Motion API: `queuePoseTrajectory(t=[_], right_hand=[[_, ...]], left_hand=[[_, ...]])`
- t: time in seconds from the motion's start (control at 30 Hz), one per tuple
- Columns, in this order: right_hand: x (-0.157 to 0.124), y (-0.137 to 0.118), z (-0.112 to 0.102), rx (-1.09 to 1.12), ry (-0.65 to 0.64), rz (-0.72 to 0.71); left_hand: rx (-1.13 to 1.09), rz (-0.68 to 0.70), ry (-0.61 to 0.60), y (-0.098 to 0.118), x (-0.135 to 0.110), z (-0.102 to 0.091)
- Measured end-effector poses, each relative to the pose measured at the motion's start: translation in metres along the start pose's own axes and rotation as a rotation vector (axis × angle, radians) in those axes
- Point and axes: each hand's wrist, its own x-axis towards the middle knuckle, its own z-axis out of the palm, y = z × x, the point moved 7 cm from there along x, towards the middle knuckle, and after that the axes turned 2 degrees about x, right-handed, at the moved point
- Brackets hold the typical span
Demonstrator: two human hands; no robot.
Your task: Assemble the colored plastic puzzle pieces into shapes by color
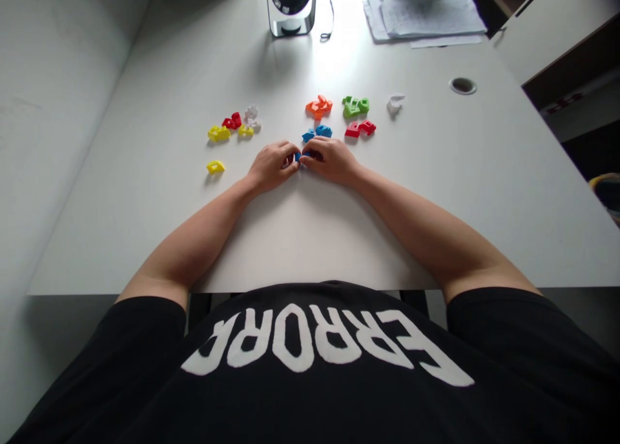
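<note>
Fingers curled, my left hand [272,165] and my right hand [334,159] meet over the table, both closed on a small blue plastic piece [298,157] that is mostly hidden by the fingertips. Just beyond them lie more blue pieces [323,131]. Behind those is a cluster of orange pieces [319,106], with green pieces [356,106] and red pieces [361,129] to the right. Left of my hands are yellow pieces [219,133], other red pieces [232,121] and white pieces [252,117]. A single yellow piece [216,167] sits nearer to me.
The white table [194,76] meets a wall on the left. At the back stand a black-and-silver device [290,5], a thin dark cord [328,24] and papers [426,15]. A round cable hole [463,86] and a lone white piece [395,102] are on the right.
</note>
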Motion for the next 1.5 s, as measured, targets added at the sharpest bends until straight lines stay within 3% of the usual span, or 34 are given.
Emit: queuePoseTrajectory(t=[1.5], right_hand=[[-0.0012,0.0013,0.0013,-0.022,-0.021,0.012]], left_hand=[[-0.025,-0.023,-0.007,0.0001,-0.0007,0.0012]])
